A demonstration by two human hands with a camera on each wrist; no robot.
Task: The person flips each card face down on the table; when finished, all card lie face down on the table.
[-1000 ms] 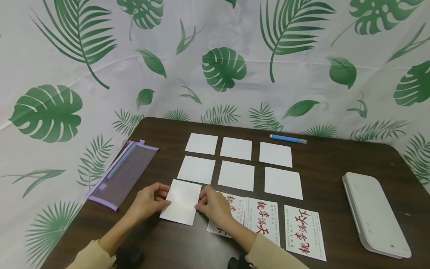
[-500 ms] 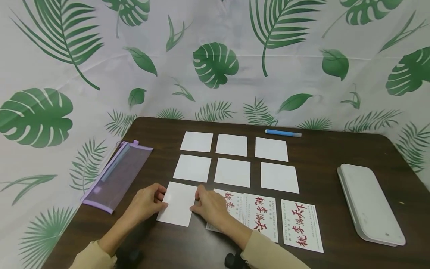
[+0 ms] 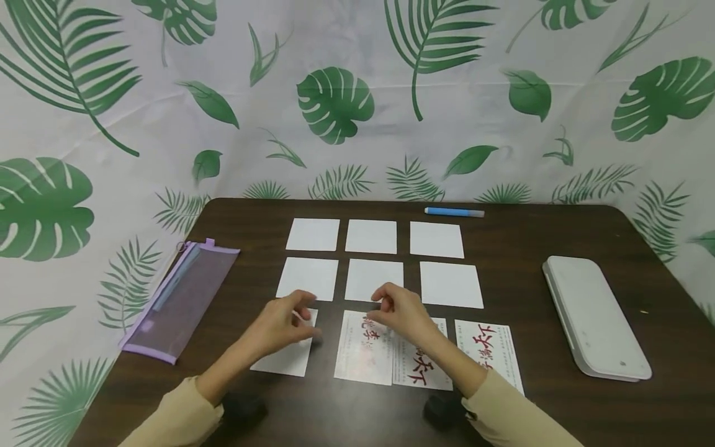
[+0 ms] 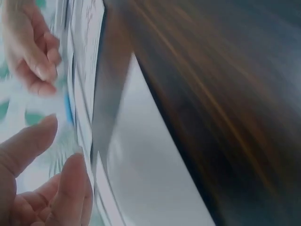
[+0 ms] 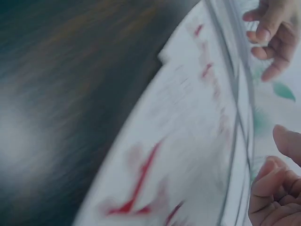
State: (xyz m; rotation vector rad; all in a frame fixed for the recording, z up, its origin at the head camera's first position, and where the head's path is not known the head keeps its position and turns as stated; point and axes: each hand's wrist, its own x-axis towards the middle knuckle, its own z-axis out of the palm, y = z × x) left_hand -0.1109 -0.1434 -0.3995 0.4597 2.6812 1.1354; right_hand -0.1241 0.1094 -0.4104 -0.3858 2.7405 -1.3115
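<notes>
My left hand hovers over a blank white card, thumb and fingers loosely bent and apart with nothing between them. The same card fills much of the left wrist view. To the right, my right hand is raised above white cards with red lettering, its thumb and index finger also parted and holding nothing. Beneath and beside it lie a left printed card, a middle one and a right one; hand and forearm partly cover the middle and right ones.
Farther back, several blank white cards lie in two rows on the dark table. A blue marker is behind them. A purple mesh pouch lies at left, a white case at right. A leaf-print cloth hangs behind.
Both hands have let go of the blank card, which lies at the front left. My right hand has moved right, over the printed cards. The head view has turned slightly right.
</notes>
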